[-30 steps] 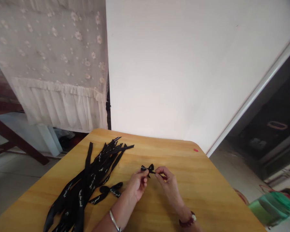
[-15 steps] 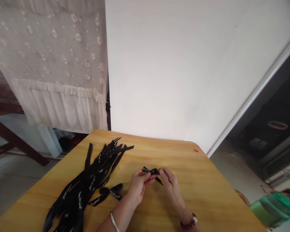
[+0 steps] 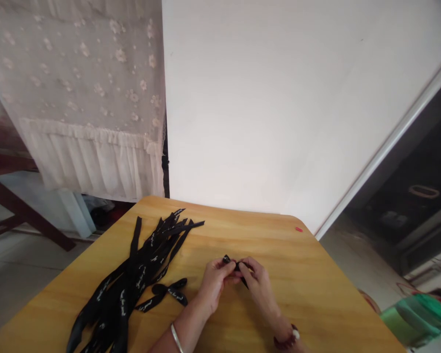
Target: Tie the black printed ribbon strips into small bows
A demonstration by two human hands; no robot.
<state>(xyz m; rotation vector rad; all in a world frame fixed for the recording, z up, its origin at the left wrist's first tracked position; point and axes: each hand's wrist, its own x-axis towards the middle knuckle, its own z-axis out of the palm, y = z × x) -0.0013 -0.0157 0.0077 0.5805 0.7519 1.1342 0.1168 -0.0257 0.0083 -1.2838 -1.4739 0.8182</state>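
Note:
A small black ribbon bow (image 3: 237,266) with white lettering is pinched between my two hands above the wooden table (image 3: 279,250). My left hand (image 3: 217,282) has thumb and fingers closed on its left part. My right hand (image 3: 256,282) grips the right part, and a ribbon tail hangs below the fingers. Much of the bow is hidden by the fingertips. To the left, a finished-looking black bow (image 3: 169,291) lies on the tabletop, beside a long heap of black printed ribbons (image 3: 135,279).
A small red piece (image 3: 298,229) lies near the table's far right corner. Beyond the table stands a white panel (image 3: 242,108), with a lace curtain (image 3: 95,98) to its left. A green translucent container (image 3: 411,318) is at the lower right.
My right hand has shifted slightly left, closer to my left hand, and its thumb now presses on the bow. Less of the bow shows between the fingers.

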